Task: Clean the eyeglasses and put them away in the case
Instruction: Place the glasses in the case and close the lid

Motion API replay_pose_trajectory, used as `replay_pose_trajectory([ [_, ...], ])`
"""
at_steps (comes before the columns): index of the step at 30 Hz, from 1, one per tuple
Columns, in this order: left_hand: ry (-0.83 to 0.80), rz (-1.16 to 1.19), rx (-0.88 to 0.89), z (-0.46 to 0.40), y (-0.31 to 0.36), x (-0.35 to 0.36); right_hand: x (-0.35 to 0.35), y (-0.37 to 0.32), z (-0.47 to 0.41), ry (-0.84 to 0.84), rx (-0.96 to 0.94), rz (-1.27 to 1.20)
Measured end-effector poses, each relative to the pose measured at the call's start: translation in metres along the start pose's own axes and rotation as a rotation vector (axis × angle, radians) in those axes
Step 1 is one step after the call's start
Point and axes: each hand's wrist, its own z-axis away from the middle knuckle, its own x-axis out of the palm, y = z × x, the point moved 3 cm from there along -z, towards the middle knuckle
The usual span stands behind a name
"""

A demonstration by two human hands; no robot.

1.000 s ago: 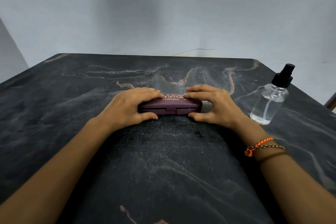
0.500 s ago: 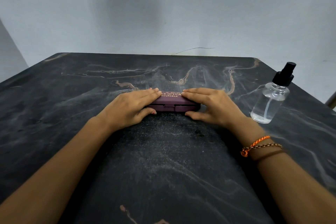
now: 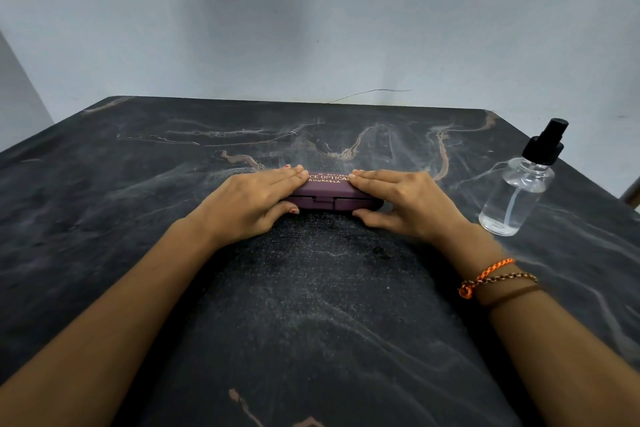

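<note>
Fingers (image 3: 287, 175) of the left hand (image 3: 249, 199) are laid straight and together across the lid of the case (image 3: 329, 192), at its 9 o'clock end; the left thumb (image 3: 287, 210) is pressed against the near front edge, beside the latch. Fingers (image 3: 367, 177) of the right hand (image 3: 408, 201) are likewise laid flat and together on the lid at the 3 o'clock end, tips pointed toward 9 o'clock, with the right thumb (image 3: 367, 218) stretched along the tabletop (image 3: 138, 184) just under the case front. Nothing is curled round; the case is pressed between both hands, not lifted. A gap of bare lid is left between the two sets of fingertips, where gold lettering is seen.

Case: maroon, hard-shell, closed, lying flat on the tabletop at centre, long side facing the camera, latch seam seen on the near face. Eyeglasses are not seen; whether they are inside cannot be told.

Thread bracelets (image 3: 491, 279), orange and brown, are worn on the right wrist, at 4 o'clock from the case. Both forearms are bare and are stretched in from 7 and 5 o'clock.

Spray bottle (image 3: 519, 191), clear with a black pump top, is stood upright on the tabletop at 3 o'clock from the case, near the right hand but apart from it. Tabletop is dark marble-patterned with pale and rust veins. Pale blue-grey wall (image 3: 311, 28) is seen behind at 12 o'clock.
</note>
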Motion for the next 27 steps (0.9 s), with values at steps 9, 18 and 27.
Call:
replay_pose_trajectory([
  [9, -0.004, 0.033, -0.003, 0.001, -0.002, 0.002, 0.001, 0.0, 0.0, 0.035, -0.012, -0.013],
  [18, -0.007, 0.118, -0.092, 0.001, -0.003, -0.007, -0.003, 0.001, -0.002, 0.103, 0.096, -0.152],
  [27, 0.071, 0.047, -0.131, 0.0, 0.0, -0.013, -0.005, -0.004, -0.003, 0.231, 0.138, 0.007],
])
